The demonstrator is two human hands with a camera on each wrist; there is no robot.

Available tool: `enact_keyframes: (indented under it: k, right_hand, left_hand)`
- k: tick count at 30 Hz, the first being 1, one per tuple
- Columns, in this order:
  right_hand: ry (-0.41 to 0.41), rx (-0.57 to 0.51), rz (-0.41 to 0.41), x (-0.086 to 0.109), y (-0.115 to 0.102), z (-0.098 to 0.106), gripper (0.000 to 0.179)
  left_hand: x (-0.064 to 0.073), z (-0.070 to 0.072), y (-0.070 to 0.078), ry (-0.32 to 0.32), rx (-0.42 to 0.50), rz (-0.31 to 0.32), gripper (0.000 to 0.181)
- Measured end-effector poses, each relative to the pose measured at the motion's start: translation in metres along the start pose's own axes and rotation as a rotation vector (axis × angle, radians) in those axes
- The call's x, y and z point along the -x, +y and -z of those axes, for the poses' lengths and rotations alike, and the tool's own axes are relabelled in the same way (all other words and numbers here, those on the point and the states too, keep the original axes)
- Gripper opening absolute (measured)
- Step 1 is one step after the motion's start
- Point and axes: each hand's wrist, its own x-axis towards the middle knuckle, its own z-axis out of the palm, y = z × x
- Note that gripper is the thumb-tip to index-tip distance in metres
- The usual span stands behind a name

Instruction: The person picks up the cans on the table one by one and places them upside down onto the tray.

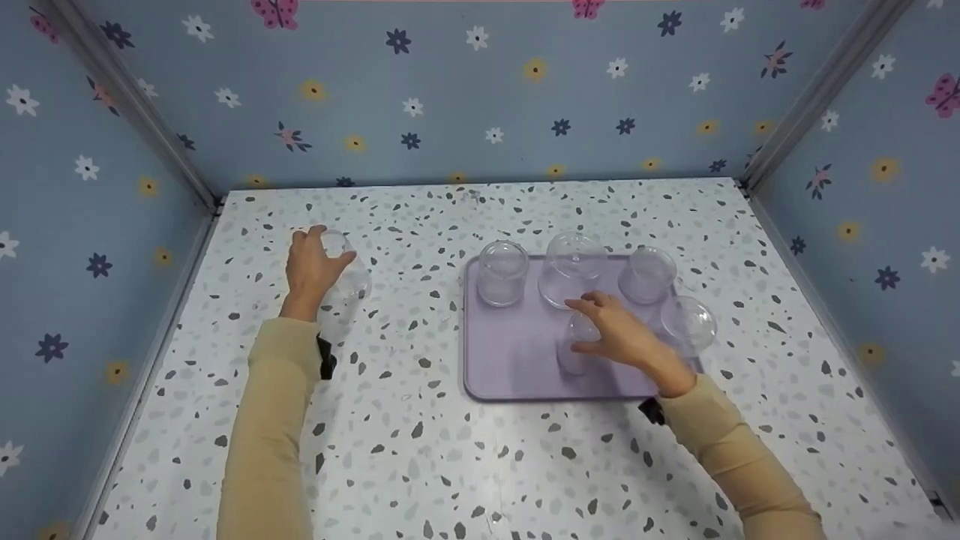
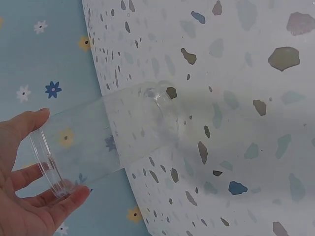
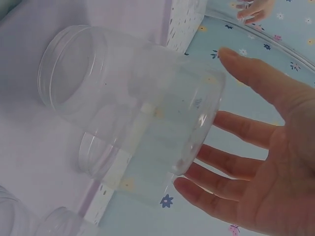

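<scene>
At the left side of the table my left hand [image 1: 309, 266] grips a clear plastic jar [image 2: 106, 132] by its ridged rim, thumb on one side and fingers on the other. The jar's far end is down at the tabletop. Over the purple tray [image 1: 510, 360], my right hand [image 1: 619, 334] is spread about the upper end of another clear jar [image 3: 133, 93]. That jar has its ridged rim down on the tray and its smooth end toward my palm. In the right wrist view the fingertips are at the jar's edge, while the thumb stands a little off it.
Along the tray's back stand more clear containers: one at the left [image 1: 502, 277], a wider one in the middle [image 1: 574, 274] and one at the right [image 1: 647, 276]. Another clear container [image 1: 690, 325] overlaps the tray's right edge. Flowered panels [image 1: 480, 90] enclose the speckled table [image 1: 390, 450].
</scene>
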Motion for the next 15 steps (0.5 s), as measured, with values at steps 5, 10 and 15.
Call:
enact_keyframes:
  k: [5,10,15]
  right_hand:
    - [0.058,-0.012,0.031,-0.002,0.0,-0.002,0.064]
    - [0.088,-0.042,0.025,-0.003,-0.002,-0.004,0.062]
    - [0.127,-0.08,0.015,-0.004,-0.003,-0.007,0.061]
  left_hand:
    - [0.005,0.0,0.005,-0.019,0.012,0.002,0.065]
    - [0.01,-0.002,0.009,-0.027,0.017,-0.008,0.065]
    - [0.016,-0.005,0.012,-0.021,0.033,-0.036,0.064]
